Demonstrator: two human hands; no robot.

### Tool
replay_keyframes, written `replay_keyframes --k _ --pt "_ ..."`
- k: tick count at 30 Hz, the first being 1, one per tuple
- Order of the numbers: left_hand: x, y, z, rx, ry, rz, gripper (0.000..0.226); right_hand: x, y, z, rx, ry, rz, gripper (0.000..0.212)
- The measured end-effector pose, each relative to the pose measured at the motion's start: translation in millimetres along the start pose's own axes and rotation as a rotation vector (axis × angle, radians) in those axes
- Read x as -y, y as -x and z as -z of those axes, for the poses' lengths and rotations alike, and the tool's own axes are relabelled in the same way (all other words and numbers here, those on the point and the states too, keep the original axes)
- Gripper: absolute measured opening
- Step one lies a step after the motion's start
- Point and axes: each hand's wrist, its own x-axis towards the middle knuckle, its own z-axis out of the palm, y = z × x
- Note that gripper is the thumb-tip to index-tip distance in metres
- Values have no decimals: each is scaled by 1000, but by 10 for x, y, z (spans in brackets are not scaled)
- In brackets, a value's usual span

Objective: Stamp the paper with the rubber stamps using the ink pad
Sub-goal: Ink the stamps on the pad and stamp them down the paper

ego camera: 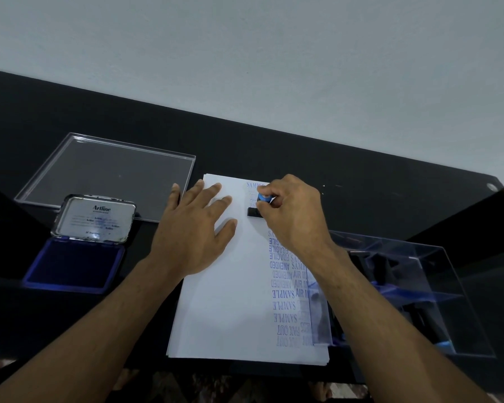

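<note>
left hand point(194, 228): flat on the paper point(230, 301), palm down, fingers straight and spread a bit, pointing toward the top of the frame. It's just pinning the sheet near its upper left part, not holding anything.

right hand point(293, 212): curled around the rubber stamp point(261, 203), knuckles up. My fingertips are bunched on the blue knob, and the black base sits on the paper near its upper right corner.

forearms: both come in from the bottom corners of the frame and angle in toward the middle, bare.

paper: white stack in the center, running from lower middle up to mid-frame. Down its right side there's a column of blue prints: SAMPLE, FRAGILE, AMENDED, AIR M-something, FAX OUT. One more SAMPLE sits at the top, right above the stamp.

ink pad point(73, 264): left of the frame, well apart from the paper. Lid flipped up, and it says Artline inside. The pad itself is dark blue.

clear lid point(108, 175): flat see-through plastic piece in the upper left, just behind the ink pad.

stamp box point(405, 289): clear plastic box at the right, touching the paper's edge, with dark stamps and blue bits inside. Can't make out how many.

surface: black table point(361, 170).

room: plain pale grey wall point(274, 53) fills the top of the frame.
</note>
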Motion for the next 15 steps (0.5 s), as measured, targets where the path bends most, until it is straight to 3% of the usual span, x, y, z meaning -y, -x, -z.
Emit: replay_keyframes --k 15 --pt "0 4 -4 2 7 6 69 10 -1 35 18 0 -3 32"
